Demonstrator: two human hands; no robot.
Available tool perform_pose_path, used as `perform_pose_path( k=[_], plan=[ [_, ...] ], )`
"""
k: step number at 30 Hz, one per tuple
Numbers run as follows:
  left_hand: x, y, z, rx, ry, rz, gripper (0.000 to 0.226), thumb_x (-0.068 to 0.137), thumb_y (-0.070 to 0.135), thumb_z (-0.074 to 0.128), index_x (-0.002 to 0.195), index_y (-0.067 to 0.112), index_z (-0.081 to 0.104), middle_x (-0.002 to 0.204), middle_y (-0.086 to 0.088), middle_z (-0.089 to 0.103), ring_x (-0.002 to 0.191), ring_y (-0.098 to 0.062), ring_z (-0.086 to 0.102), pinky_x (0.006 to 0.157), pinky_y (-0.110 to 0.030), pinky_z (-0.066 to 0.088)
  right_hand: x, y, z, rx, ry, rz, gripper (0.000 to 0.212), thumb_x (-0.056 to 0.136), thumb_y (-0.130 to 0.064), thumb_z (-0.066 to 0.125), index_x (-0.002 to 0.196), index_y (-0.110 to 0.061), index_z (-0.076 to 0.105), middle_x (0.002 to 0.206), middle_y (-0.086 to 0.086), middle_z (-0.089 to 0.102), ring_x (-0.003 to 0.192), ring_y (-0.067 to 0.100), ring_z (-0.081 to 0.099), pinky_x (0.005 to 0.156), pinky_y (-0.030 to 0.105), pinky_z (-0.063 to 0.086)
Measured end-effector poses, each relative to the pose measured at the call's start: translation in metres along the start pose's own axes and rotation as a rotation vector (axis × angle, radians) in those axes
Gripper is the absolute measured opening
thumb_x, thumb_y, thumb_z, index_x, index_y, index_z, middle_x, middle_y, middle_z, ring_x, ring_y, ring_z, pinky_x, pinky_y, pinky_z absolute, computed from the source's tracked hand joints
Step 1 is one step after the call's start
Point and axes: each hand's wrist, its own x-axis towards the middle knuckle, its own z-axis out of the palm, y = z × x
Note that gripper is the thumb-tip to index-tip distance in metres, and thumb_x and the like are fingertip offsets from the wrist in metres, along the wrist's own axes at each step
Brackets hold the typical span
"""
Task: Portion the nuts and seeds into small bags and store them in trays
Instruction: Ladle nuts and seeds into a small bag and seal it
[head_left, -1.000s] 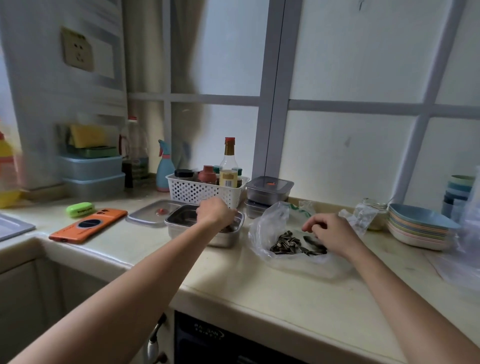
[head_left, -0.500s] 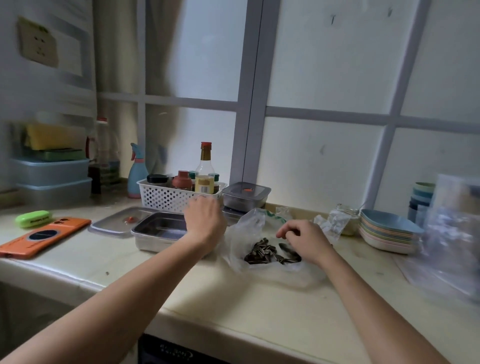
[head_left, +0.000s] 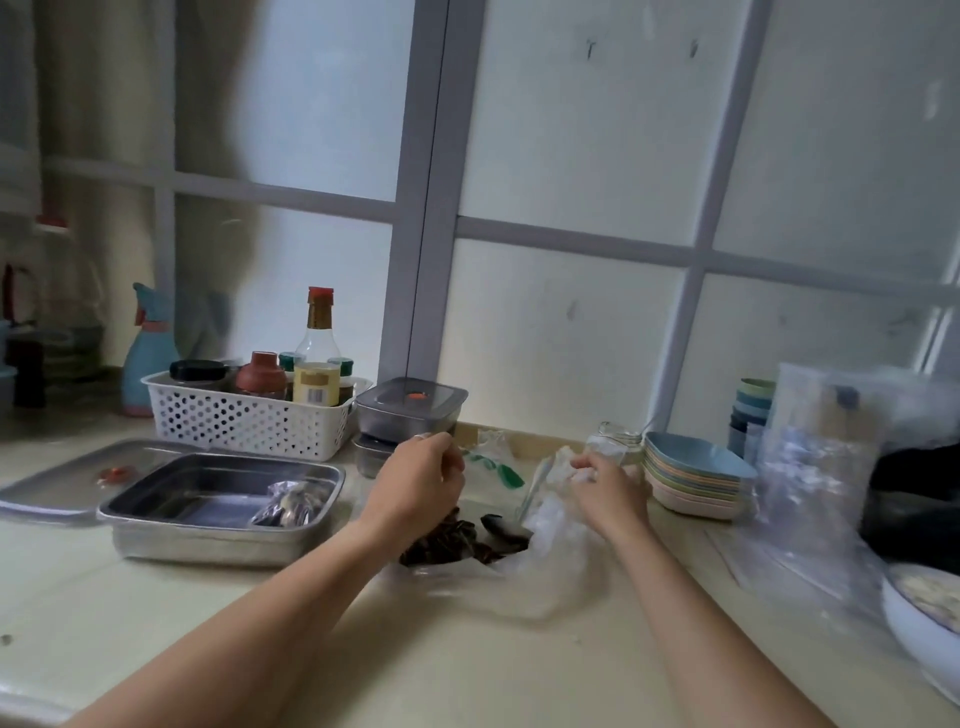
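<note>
A steel tray sits on the counter at the left, with one small filled bag of seeds in its right end. Right of it, dark sunflower seeds lie in a large clear bag spread open on the counter. My left hand hovers over the seeds with fingers loosely curled and nothing visible in it. My right hand grips a crumpled small clear bag just behind the large bag.
The tray's lid lies at the far left. Behind stand a white basket of bottles and stacked lidded steel containers. A stack of pastel bowls, clear bags and a white plate crowd the right.
My left hand left the tray and moved right over the seeds; a small filled bag now lies in the tray. My right hand moved back to the small clear bag.
</note>
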Motion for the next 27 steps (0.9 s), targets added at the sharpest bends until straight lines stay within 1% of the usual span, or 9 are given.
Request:
perform_pose_path(
  k=[2, 5, 9, 14, 17, 19, 23, 25, 27],
  plan=[
    [0.001, -0.006, 0.003, -0.034, -0.002, -0.013, 0.015, 0.088, 0.014, 0.062, 0.084, 0.028, 0.065, 0.084, 0.014, 0.063, 0.080, -0.005, 0.054, 0.067, -0.021, 0.041, 0.006, 0.007, 0.000, 0.023, -0.062, 0.085, 0.049, 0.091, -0.023, 0.050, 0.133, -0.045, 0.063, 0.151, 0.017, 0.036, 0.139, 0.036, 0.039, 0.114, 0.038, 0.040],
    [0.005, -0.009, 0.003, -0.102, 0.034, -0.045, 0.017, 0.088, 0.015, 0.063, 0.080, 0.030, 0.065, 0.083, 0.013, 0.064, 0.075, -0.002, 0.056, 0.063, -0.016, 0.038, 0.017, 0.013, 0.004, 0.114, -0.086, 0.098, 0.046, 0.094, -0.018, 0.052, 0.135, -0.033, 0.066, 0.151, 0.009, 0.053, 0.137, 0.031, 0.049, 0.114, 0.037, 0.042],
    [0.006, -0.006, -0.002, -0.147, 0.059, -0.048, 0.014, 0.089, 0.014, 0.063, 0.082, 0.025, 0.069, 0.081, 0.012, 0.066, 0.073, -0.001, 0.056, 0.061, -0.011, 0.036, 0.016, 0.009, -0.001, 0.211, 0.044, 0.027, 0.038, 0.097, -0.006, 0.049, 0.126, -0.012, 0.072, 0.132, 0.006, 0.068, 0.124, 0.025, 0.060, 0.097, 0.029, 0.048],
    [0.000, 0.004, -0.009, -0.277, 0.037, -0.089, 0.017, 0.091, 0.011, 0.061, 0.088, 0.021, 0.075, 0.068, 0.010, 0.064, 0.062, 0.003, 0.057, 0.058, -0.010, 0.042, -0.003, -0.020, -0.003, 0.259, 0.115, -0.234, 0.029, 0.098, -0.008, 0.053, 0.107, -0.018, 0.078, 0.108, -0.005, 0.076, 0.101, 0.011, 0.067, 0.074, 0.014, 0.047],
    [-0.001, 0.005, -0.012, -0.394, -0.030, -0.148, 0.020, 0.095, 0.016, 0.059, 0.101, 0.024, 0.077, 0.082, 0.008, 0.075, 0.076, -0.005, 0.069, 0.076, -0.026, 0.058, -0.019, -0.040, 0.001, 0.315, 0.098, -0.392, 0.025, 0.097, -0.011, 0.059, 0.100, -0.025, 0.080, 0.097, -0.015, 0.076, 0.092, 0.000, 0.068, 0.080, 0.016, 0.051],
    [-0.003, 0.005, -0.012, -0.459, -0.076, -0.163, 0.026, 0.095, 0.011, 0.058, 0.112, 0.022, 0.074, 0.093, 0.007, 0.076, 0.084, -0.008, 0.072, 0.086, -0.033, 0.060, -0.030, -0.049, 0.007, 0.358, 0.030, -0.438, 0.029, 0.096, -0.008, 0.059, 0.098, -0.029, 0.079, 0.097, -0.018, 0.076, 0.092, -0.005, 0.068, 0.083, 0.014, 0.053],
    [-0.007, 0.002, -0.013, -0.386, -0.096, -0.087, 0.043, 0.088, -0.003, 0.058, 0.124, 0.021, 0.059, 0.106, 0.004, 0.068, 0.094, -0.009, 0.066, 0.085, -0.028, 0.057, -0.040, -0.056, 0.023, 0.481, -0.127, -0.362, 0.046, 0.091, 0.007, 0.049, 0.100, -0.029, 0.076, 0.107, -0.007, 0.076, 0.094, 0.013, 0.073, 0.089, 0.029, 0.059],
    [-0.008, 0.002, -0.013, -0.361, -0.113, -0.072, 0.048, 0.087, -0.005, 0.057, 0.127, 0.021, 0.052, 0.108, 0.002, 0.066, 0.097, -0.011, 0.064, 0.084, -0.029, 0.057, -0.043, -0.059, 0.024, 0.549, -0.179, -0.333, 0.046, 0.091, 0.012, 0.045, 0.106, -0.021, 0.075, 0.112, 0.000, 0.075, 0.096, 0.017, 0.073, 0.085, 0.027, 0.060],
    [-0.008, 0.003, -0.013, -0.436, -0.103, -0.131, 0.044, 0.090, -0.001, 0.056, 0.128, 0.021, 0.050, 0.109, 0.003, 0.068, 0.098, -0.012, 0.066, 0.087, -0.030, 0.057, -0.047, -0.061, 0.022, 0.586, -0.198, -0.334, 0.044, 0.092, 0.011, 0.045, 0.105, -0.017, 0.076, 0.108, -0.001, 0.075, 0.095, 0.013, 0.071, 0.082, 0.024, 0.059]
  ],
)
